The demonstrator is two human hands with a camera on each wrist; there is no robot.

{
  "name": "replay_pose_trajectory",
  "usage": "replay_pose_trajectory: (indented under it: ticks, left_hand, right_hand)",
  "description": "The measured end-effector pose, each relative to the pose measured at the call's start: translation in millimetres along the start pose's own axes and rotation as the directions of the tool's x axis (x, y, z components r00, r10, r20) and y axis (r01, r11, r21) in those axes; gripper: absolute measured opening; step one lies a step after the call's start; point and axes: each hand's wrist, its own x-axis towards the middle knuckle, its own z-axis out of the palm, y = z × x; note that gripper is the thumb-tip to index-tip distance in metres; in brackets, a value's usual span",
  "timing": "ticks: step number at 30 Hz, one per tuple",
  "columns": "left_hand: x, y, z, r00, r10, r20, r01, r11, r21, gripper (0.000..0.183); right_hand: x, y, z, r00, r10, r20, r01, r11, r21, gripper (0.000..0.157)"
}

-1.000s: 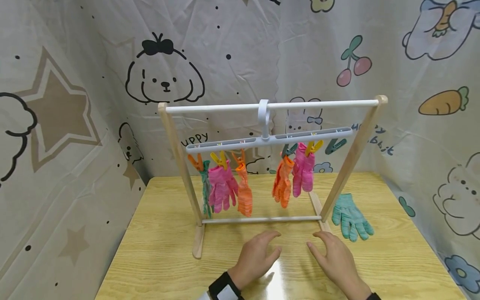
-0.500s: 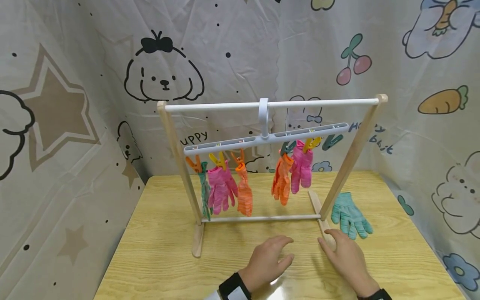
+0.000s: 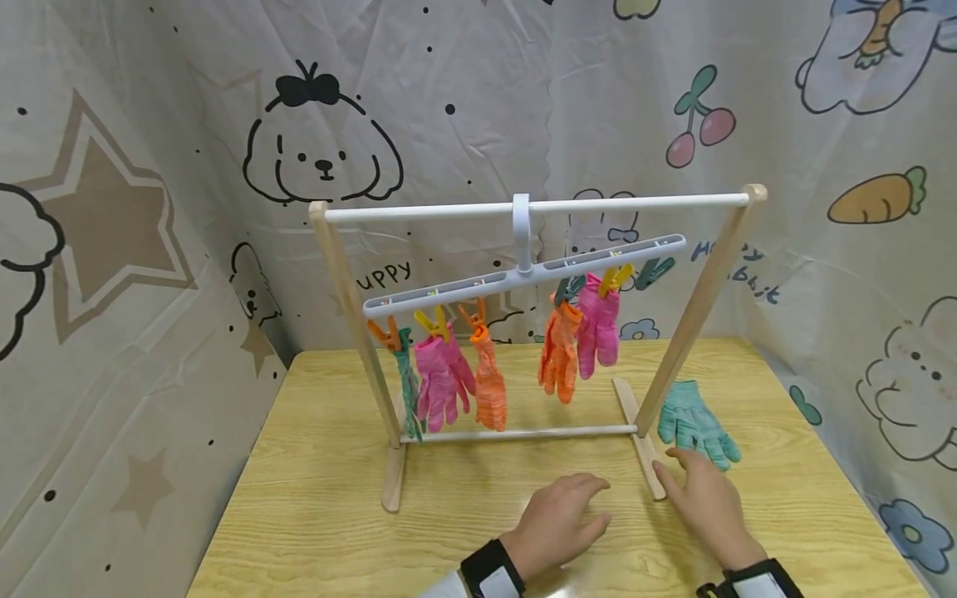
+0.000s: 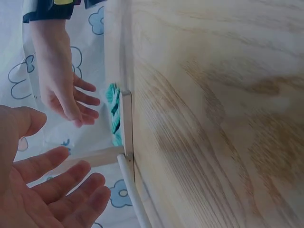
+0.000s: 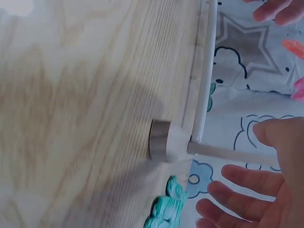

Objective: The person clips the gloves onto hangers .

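A loose green glove (image 3: 695, 422) lies on the table to the right of the wooden rack. My right hand (image 3: 706, 502) hovers just in front of it, fingers relaxed, holding nothing. To its left, my left hand (image 3: 557, 523) is above the table with its fingers spread loosely and nothing in them. From the grey hanger (image 3: 478, 286) on the rack's top bar hang a green glove (image 3: 408, 386), a pink glove (image 3: 441, 378), an orange glove (image 3: 489, 382), another orange glove (image 3: 559, 353) and another pink glove (image 3: 598, 324), held by clothespins. A dark green clothespin (image 3: 655, 273) at the right end holds nothing.
The rack has a white top bar (image 3: 434, 212), wooden side posts (image 3: 695, 316) and a lower white rod (image 3: 516, 433). Its right foot (image 3: 649, 465) reaches forward beside my right hand. A patterned curtain (image 3: 478, 124) surrounds the wooden table (image 3: 314, 498).
Both hands have moved right, the right one closer to the loose green glove. The hanger has swung, its right end rising and its left end dropping.
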Motion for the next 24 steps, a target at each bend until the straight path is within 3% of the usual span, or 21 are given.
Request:
replay_pose_trajectory:
  ticks: [5,18,24]
  left_hand:
    - [3.1,3.9,3.9,1.0,0.004,0.021,-0.004,1.0,0.026,0.032]
    - [6.2,13.0,8.7,0.997,0.032,0.064,-0.036,0.997,0.062,0.032]
    - [7.2,16.3,10.1,0.996,0.038,0.079,-0.042,0.998,0.054,0.032]
  right_hand:
    - [10.4,10.8,0.0,1.0,0.023,-0.008,-0.023,1.0,-0.009,0.05]
    - [52.7,28.0,7.7,0.988,-0.023,-0.154,0.025,1.0,0.01,0.045]
    - [78.3,37.2,12.2,0.989,0.056,-0.133,-0.054,0.998,0.017,0.048]
